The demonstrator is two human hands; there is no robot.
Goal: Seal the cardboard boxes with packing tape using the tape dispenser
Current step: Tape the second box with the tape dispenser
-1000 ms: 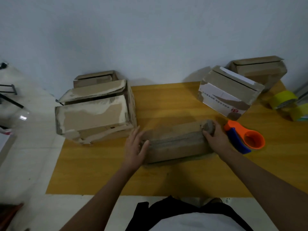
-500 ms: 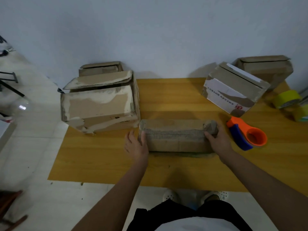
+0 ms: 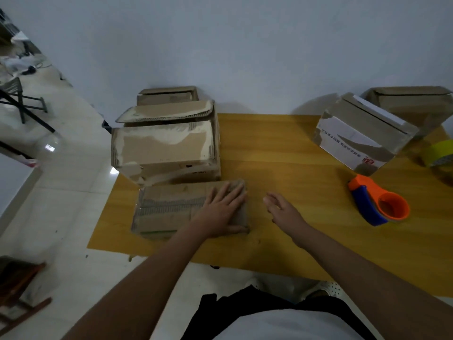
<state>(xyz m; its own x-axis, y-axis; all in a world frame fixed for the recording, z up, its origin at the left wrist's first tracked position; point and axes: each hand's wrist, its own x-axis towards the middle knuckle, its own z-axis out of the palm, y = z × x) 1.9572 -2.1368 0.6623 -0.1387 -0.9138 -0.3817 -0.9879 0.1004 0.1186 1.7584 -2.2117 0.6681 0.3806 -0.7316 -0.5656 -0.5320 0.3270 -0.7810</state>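
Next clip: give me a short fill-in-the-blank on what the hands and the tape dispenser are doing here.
1. The left hand lies flat on the small ____ box.
2. The right hand holds ____.
3. The tape dispenser has a blue handle and an ____ body.
4. The dispenser sits on the ____, untouched.

Missing words: cardboard; nothing; orange; table

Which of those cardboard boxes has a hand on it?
The low flat box nearest the person; the left hand lies flat on it. The others stand untouched.

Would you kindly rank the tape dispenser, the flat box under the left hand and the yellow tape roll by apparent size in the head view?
Largest to smallest:
flat box
tape dispenser
yellow tape roll, partly cut off, so unsure
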